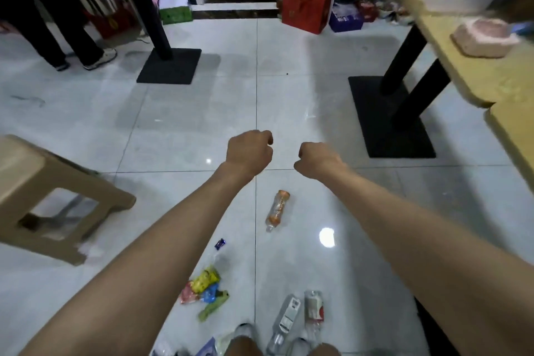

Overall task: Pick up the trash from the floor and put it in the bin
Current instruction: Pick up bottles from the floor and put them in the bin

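Note:
Trash lies on the grey tiled floor below my outstretched arms. An orange-labelled plastic bottle lies on its side near the middle. A small blue wrapper sits left of it. Closer to me is a heap of colourful snack wrappers. Two clear bottles lie by my feet. My left hand and my right hand are held out in front, both curled into fists with nothing in them. No bin is in view.
A beige plastic stool stands at the left. Black table bases stand ahead left and right, with a wooden table along the right. Another person's legs are at the far left. A red bag stands at the back.

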